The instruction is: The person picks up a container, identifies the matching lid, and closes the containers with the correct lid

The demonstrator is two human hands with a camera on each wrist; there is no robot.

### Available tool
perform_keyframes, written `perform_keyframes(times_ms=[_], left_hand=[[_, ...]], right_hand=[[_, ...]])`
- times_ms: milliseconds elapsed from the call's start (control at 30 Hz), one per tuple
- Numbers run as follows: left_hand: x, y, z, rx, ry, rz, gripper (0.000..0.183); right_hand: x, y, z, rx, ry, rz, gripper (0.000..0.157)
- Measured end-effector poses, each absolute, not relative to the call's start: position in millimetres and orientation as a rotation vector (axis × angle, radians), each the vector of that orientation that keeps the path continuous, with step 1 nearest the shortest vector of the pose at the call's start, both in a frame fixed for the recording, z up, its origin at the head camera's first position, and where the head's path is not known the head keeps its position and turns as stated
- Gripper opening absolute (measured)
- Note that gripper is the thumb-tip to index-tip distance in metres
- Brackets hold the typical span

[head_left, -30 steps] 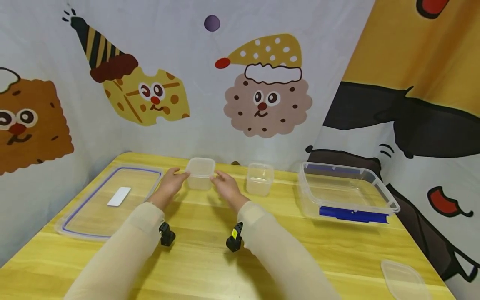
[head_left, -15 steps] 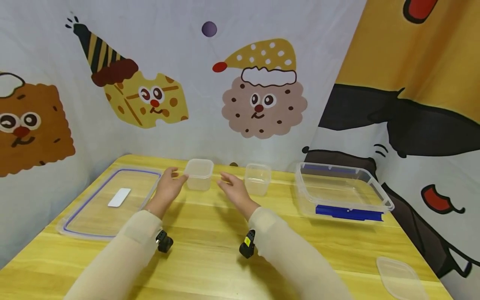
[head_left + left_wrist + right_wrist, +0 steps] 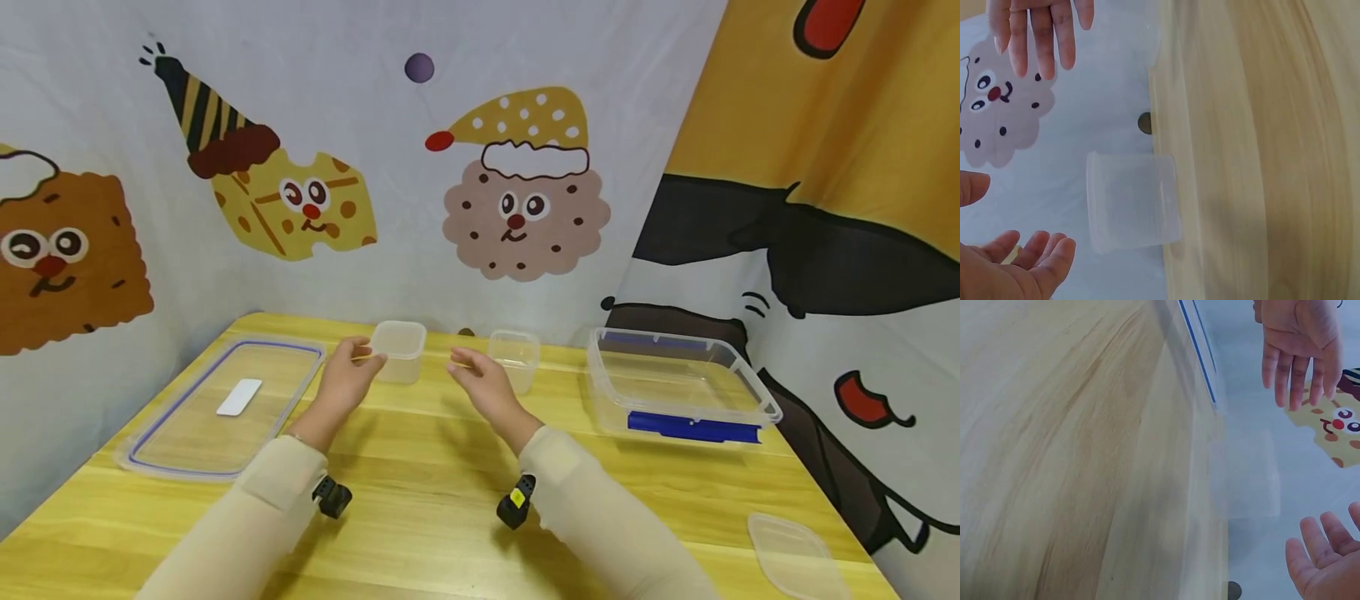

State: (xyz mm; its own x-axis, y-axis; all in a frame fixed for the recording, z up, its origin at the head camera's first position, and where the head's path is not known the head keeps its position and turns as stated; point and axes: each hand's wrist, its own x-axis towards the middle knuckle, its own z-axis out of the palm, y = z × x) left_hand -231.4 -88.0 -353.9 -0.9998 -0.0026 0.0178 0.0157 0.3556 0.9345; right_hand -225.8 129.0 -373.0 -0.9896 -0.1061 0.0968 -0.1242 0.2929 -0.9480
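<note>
A small translucent square container [image 3: 399, 371] with a flat whitish top stands at the back of the table, between the two hands. Just left of it is my left hand [image 3: 347, 385], fingers relaxed and holding nothing; its thumb overlaps the container's side in the head view. In the left wrist view a gap shows between those fingers and the container [image 3: 1135, 203]. My right hand [image 3: 487, 390] hovers to the right with loose, parted fingers and nothing in them. Behind it, partly hidden by its fingers, stands a second small clear container [image 3: 517, 346].
A large clear lid [image 3: 195, 442] with a blue seal lies at the left, a white rectangle [image 3: 240, 397] on it. At the right sits a large clear box [image 3: 675, 383] with a blue latch. A small translucent lid [image 3: 795, 554] lies near the front right edge.
My right hand has drawn away from the small container toward the right. My left hand has shifted only slightly beside it. The container has stayed in place.
</note>
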Motion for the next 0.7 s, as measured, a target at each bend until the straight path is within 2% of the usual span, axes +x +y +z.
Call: perform_keyframes(times_ms=[467,700], left_hand=[[-225.0,-68.6,-359.3,-0.22,-2.572,-1.639,0.052],[-222.0,-55.7,-360.5,-0.296,-2.613,-1.666,0.054]], right_hand=[[-210.2,151.5,-368.9,0.344,-2.484,1.791,0.046],[-202.9,162.5,-365.9,0.312,-2.45,1.781,0.05]])
